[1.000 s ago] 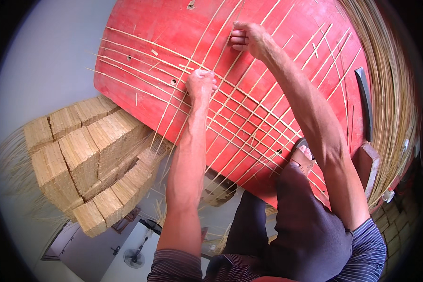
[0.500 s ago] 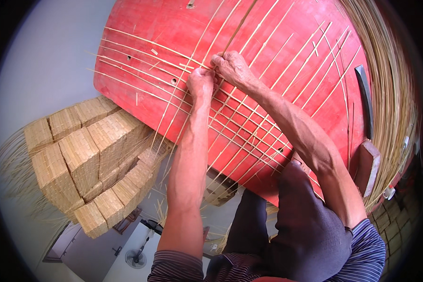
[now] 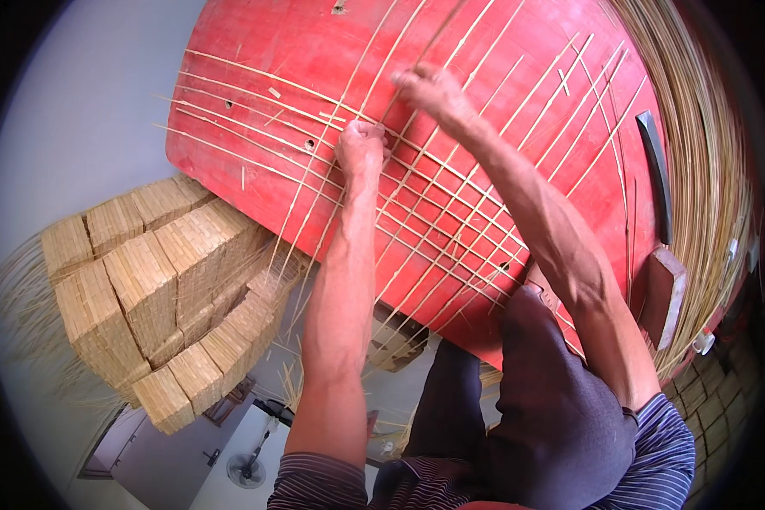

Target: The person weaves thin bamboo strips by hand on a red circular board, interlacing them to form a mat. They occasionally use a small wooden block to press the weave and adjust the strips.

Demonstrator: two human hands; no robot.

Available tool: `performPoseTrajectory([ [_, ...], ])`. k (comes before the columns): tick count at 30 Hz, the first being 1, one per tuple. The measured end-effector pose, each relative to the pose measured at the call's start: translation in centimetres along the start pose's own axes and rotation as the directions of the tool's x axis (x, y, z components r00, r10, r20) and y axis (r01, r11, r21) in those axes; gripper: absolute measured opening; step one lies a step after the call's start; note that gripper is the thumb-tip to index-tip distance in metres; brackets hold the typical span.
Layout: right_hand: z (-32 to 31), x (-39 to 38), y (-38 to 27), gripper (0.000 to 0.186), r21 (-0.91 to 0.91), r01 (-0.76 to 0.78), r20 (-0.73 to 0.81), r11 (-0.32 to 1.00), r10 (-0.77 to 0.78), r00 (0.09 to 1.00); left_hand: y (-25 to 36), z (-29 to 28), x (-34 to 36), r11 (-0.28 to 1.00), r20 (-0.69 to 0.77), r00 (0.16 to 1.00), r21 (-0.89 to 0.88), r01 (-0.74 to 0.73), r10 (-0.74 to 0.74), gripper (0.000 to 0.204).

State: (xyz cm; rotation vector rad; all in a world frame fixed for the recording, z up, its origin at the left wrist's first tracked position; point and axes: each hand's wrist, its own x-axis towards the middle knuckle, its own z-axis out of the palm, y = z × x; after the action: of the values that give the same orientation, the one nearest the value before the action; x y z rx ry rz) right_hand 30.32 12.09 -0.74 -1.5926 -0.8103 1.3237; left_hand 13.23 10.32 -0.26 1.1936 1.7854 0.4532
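A flat lattice of thin pale bamboo-like strips (image 3: 438,200) lies on a red board (image 3: 255,161), its strips crossing at wide gaps. My left hand (image 3: 363,149) is closed in a pinch on the strips at the lattice's upper left; its fingertips partly cover that crossing. Above and to the right, my right hand (image 3: 440,93) is lifted and smeared by motion. It overlaps a darker, browner strip (image 3: 440,36) that slants up to the far edge. The right fingers look curled, but the blur hides whether they grip that strip.
Stacked woven bundles (image 3: 144,280) with loose strip ends stand left of the board. A dark curved blade-like tool (image 3: 656,178) and a wooden block (image 3: 664,297) lie at its right edge, beside a thick sheaf of long strips (image 3: 710,170). My bent knee (image 3: 544,382) presses close below the board.
My right hand has moved up and slightly right, away from my left hand, along the darker strip. My left hand stays pinched at about the same crossing.
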Motion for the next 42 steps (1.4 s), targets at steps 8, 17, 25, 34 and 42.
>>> performPoseTrajectory([
  [8, -6.0, 1.8, -3.6, 0.037, 0.055, -0.333, -0.18, 0.941, 0.337, 0.924, -0.1, 0.5, -2.7, 0.963, -0.059, 0.973, 0.168, -0.212, 0.224, 0.023],
  [17, -4.7, 0.7, -3.4, 0.027, 0.367, -0.391, -0.088, 0.844, 0.45, 0.888, -0.1, 0.8, -1.8, 0.975, -0.017, 0.993, 0.194, -0.109, 0.115, 0.015],
  [25, -3.5, 0.5, -2.8, 0.022, 0.311, -0.405, -0.026, 0.86, 0.434, 0.901, -0.8, 0.8, -0.8, 0.961, -0.015, 0.996, 0.264, -0.084, 0.091, 0.017],
  [34, 0.5, -4.4, 0.3, 0.038, -0.147, -0.02, 0.061, 0.989, 0.029, 0.998, -0.5, 0.9, -0.8, 0.953, -0.058, 0.994, 0.293, -0.077, 0.098, 0.018],
  [42, 0.9, -7.6, -1.7, 0.032, -0.223, 0.137, 0.011, 0.965, -0.139, 0.99, -0.4, 1.6, -0.9, 0.96, -0.033, 0.997, 0.273, -0.056, 0.068, 0.018],
])
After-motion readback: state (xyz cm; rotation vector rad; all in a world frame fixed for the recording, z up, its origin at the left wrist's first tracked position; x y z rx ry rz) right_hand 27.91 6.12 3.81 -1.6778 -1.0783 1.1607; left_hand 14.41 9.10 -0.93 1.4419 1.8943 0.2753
